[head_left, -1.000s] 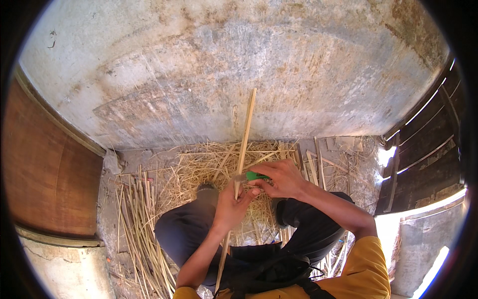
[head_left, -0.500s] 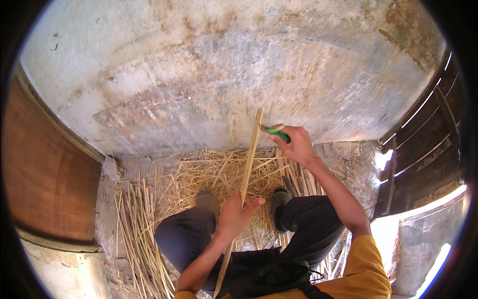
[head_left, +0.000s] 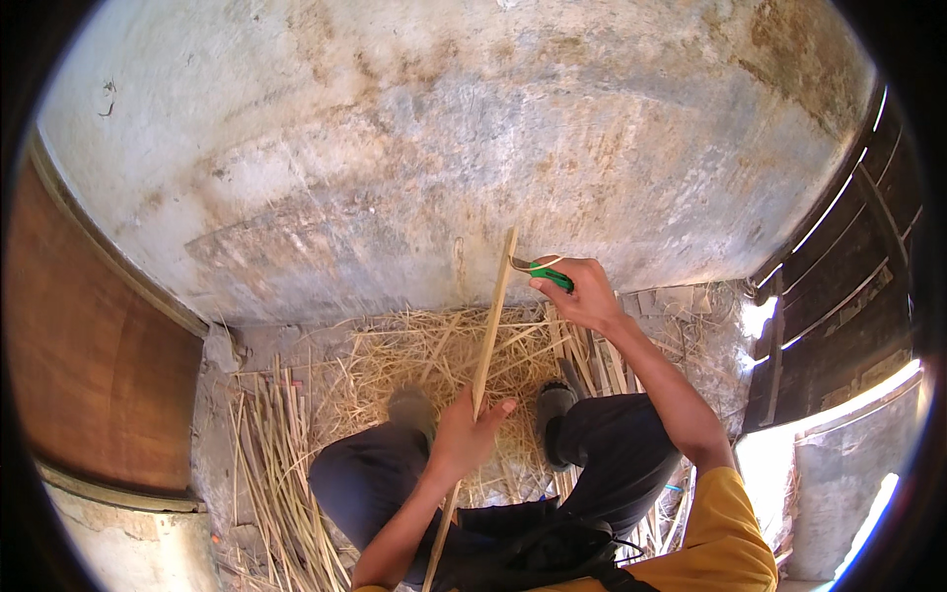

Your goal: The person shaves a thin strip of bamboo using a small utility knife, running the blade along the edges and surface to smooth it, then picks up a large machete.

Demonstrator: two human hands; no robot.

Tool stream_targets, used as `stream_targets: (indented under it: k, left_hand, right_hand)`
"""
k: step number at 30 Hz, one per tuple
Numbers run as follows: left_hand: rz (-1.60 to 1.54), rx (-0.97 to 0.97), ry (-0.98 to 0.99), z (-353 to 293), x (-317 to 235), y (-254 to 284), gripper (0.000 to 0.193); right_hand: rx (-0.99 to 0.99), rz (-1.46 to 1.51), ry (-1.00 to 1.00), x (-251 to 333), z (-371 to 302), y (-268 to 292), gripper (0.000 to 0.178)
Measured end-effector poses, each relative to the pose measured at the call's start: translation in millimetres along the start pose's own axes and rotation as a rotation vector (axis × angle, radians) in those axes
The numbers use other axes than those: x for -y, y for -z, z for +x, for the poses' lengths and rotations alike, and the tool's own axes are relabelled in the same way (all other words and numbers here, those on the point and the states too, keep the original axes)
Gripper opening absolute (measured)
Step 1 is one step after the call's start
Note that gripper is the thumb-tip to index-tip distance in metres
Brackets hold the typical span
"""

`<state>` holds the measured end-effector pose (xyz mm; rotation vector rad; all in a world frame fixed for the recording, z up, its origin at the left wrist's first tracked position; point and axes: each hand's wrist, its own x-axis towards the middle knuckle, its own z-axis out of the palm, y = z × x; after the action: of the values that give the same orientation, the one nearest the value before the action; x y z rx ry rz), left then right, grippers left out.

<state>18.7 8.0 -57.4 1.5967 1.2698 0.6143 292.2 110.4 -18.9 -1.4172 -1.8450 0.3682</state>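
Note:
A long, flat strip of pale wood or bamboo [head_left: 492, 331] slants up from my lap toward the wall. My left hand [head_left: 464, 434] is closed around its middle, near my knees. In my right hand [head_left: 584, 294] is a knife with a green handle [head_left: 552, 276], gripped near the strip's upper end. The knife's short blade meets the strip's right edge just below the tip. A thin pale shaving [head_left: 545, 262] curls from the blade over the handle toward my fingers.
Loose shavings [head_left: 434, 345] cover the floor around my shoes. Bundles of long strips lie on the left [head_left: 271, 464] and right [head_left: 602, 357]. A stained wall [head_left: 473, 178] rises ahead; a brown wooden panel [head_left: 99, 335] stands left, dark slatted boards [head_left: 838, 296] right.
A thin curl of shaving now stands out at the blade. The strip's tip and the knife sit slightly lower in the picture. Both hands keep their grip.

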Motion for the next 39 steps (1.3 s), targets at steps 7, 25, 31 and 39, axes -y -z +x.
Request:
stream_targets:
  k: [7,25,31,39]
  left_hand:
    - [0.032,0.043,-0.041,-2.2,-6.3,-4.2,0.052]
    - [-0.037,0.074,-0.137,-1.3,25.3,-10.3,0.05]
    - [-0.642,0.513,0.164,1.5,0.2,11.1,0.05]
    - [-0.59,0.473,0.273,-3.4,-18.8,12.5,0.052]
  right_hand:
    - [-0.062,-0.001,0.147,-9.0,-2.9,1.6,0.031]
    - [0.063,0.013,-0.451,-92.9,2.1,35.8,0.058]
    - [0.091,0.736,-0.547,-12.0,-8.2,19.7,0.052]
    - [0.021,0.99,-0.541,3.0,-10.3,-0.7,0.036]
